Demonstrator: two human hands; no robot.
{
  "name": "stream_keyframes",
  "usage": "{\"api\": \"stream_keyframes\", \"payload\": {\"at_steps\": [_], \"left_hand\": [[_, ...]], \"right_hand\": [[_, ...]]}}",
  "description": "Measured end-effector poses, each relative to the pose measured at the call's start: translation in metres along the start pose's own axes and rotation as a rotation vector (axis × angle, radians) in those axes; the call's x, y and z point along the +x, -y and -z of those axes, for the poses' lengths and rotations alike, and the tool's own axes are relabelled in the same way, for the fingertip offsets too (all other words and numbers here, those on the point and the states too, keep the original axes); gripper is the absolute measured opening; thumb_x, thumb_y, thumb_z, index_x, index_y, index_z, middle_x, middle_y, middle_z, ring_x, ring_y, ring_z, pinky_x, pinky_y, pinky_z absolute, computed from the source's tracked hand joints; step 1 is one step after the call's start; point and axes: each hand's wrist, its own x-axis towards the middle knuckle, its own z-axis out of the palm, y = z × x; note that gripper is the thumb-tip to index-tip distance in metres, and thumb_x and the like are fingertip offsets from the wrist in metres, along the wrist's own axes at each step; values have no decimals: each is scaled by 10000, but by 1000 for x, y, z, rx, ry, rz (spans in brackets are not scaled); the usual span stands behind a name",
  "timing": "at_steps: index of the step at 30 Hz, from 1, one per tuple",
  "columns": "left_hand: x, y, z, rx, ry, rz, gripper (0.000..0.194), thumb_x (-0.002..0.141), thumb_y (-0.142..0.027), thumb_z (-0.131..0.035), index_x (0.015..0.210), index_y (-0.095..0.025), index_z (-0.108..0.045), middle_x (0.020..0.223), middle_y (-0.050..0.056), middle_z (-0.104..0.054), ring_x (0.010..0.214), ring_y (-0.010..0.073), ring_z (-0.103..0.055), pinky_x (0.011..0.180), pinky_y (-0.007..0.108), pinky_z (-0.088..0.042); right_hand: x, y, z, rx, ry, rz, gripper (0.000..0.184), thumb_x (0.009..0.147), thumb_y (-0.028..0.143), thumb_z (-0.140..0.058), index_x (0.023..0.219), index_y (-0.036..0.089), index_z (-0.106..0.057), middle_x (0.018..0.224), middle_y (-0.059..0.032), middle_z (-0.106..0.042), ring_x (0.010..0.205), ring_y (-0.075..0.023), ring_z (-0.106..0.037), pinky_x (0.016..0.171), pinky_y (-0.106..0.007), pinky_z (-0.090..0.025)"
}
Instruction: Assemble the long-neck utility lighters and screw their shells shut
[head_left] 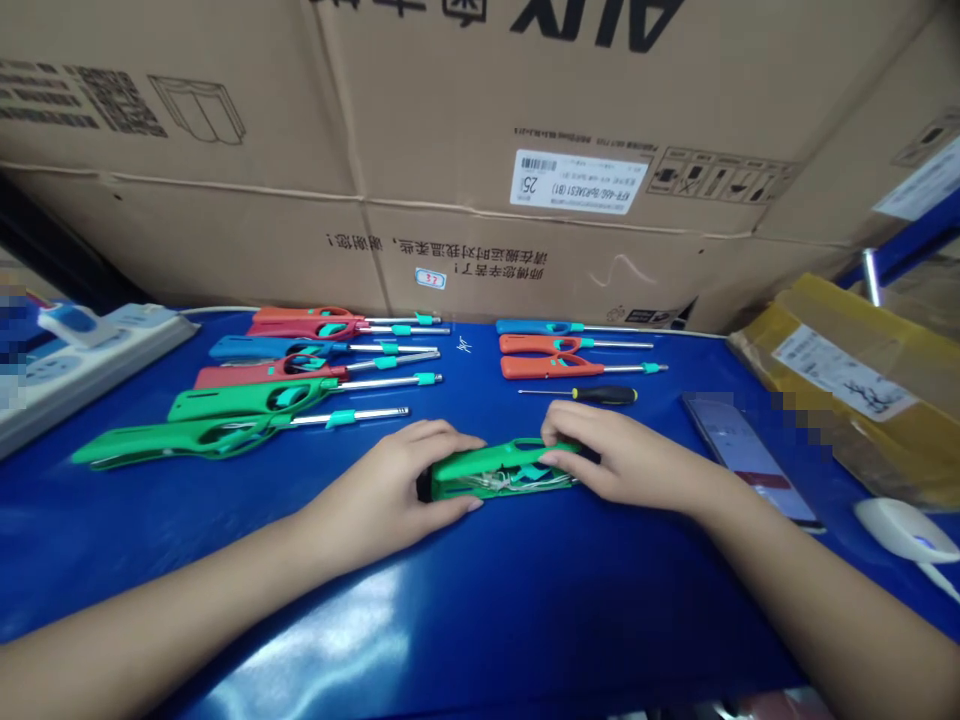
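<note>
A green gas lighter (487,466) lies on the blue table in front of me, its casing gaping along the side so thin wires and inner parts show. My left hand (409,480) grips its left end between thumb and fingers. On the trigger end, my right hand (592,450) pinches the casing; its fingers hide that end and whatever is under them. Just beyond my right hand lies a screwdriver (600,394) with a black and yellow handle. Several lighters in green, red, blue and orange, such as a green lighter (180,440), lie in a row at the left.
Two orange lighters, one an orange lighter (540,367), and a blue lighter (532,327) lie at back right. A large cardboard box (450,130) stands behind. A power strip (90,360) is left; a phone (742,455), yellow package (832,390) and white mouse-like device (904,528) are right.
</note>
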Motion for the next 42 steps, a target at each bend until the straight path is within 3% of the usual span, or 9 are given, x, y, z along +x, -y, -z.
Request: {"api": "stream_keyframes", "payload": {"at_steps": [4, 8, 14, 20, 25, 31, 38, 42], "left_hand": [[0, 1, -1, -19, -36, 43, 576, 800, -397, -788, 1339, -337, -593, 1179, 37, -663, 862, 196, -647, 745, 308, -583], [-2, -1, -1, -2, -64, 42, 734, 802, -389, -787, 1461, -351, -467, 1297, 51, -573, 861, 175, -620, 746, 303, -587], [-3, -9, 2, 127, -76, -35, 559, 850, -365, -748, 1370, -292, -557, 1378, 73, -485, 1256, 258, -529, 1073, 410, -487], [-2, -10, 6, 199, -101, -52, 295, 840, -374, -756, 1096, -244, -688, 1178, 63, -573, 1099, 250, -574, 970, 426, -501], [-2, -11, 5, 127, -7, -63, 186, 889, -330, -715, 1039, -224, -691, 1049, 37, -620, 958, 202, -594, 860, 352, -505], [-2, -12, 5, 104, 95, -27, 191, 913, -331, -688, 1058, -213, -646, 1045, 25, -627, 912, 181, -606, 762, 299, -485], [-3, -11, 4, 110, 100, -78, 153, 941, -341, -653, 980, -199, -608, 986, 21, -601, 871, 170, -583, 743, 284, -472], [-2, -10, 3, 121, 108, -91, 164, 960, -368, -632, 989, -207, -631, 1000, 24, -610, 894, 172, -594, 790, 286, -483]], "right_hand": [[2, -2, -5, -32, -88, -133, 180, 1044, 344, -437, 971, 221, -548, 918, -26, -662, 790, -166, -610, 707, -292, -424], [3, -7, -8, -106, -155, -129, 165, 1041, 292, -442, 1002, 222, -586, 976, -35, -695, 874, -185, -645, 785, -317, -455], [6, -11, -12, -157, -194, -63, 190, 1030, 290, -474, 929, 211, -614, 962, -48, -683, 950, -211, -638, 828, -348, -482], [6, -8, -11, -84, -337, -10, 88, 974, 272, -569, 969, 199, -617, 987, -62, -641, 951, -209, -610, 858, -362, -487], [1, 7, -7, 16, -139, 146, 110, 951, 276, -607, 1026, 200, -633, 1023, -57, -621, 956, -187, -594, 864, -334, -480], [-4, 20, -8, -39, 42, 106, 215, 910, 325, -674, 1072, 200, -607, 1080, -64, -605, 960, -208, -589, 849, -348, -465], [-4, 26, -3, -45, 110, 58, 195, 916, 346, -677, 965, 205, -552, 986, -31, -605, 825, -174, -554, 726, -303, -426], [-4, 25, -6, -60, 61, 30, 203, 943, 396, -640, 987, 213, -564, 977, -25, -626, 829, -178, -569, 721, -305, -419]]}}
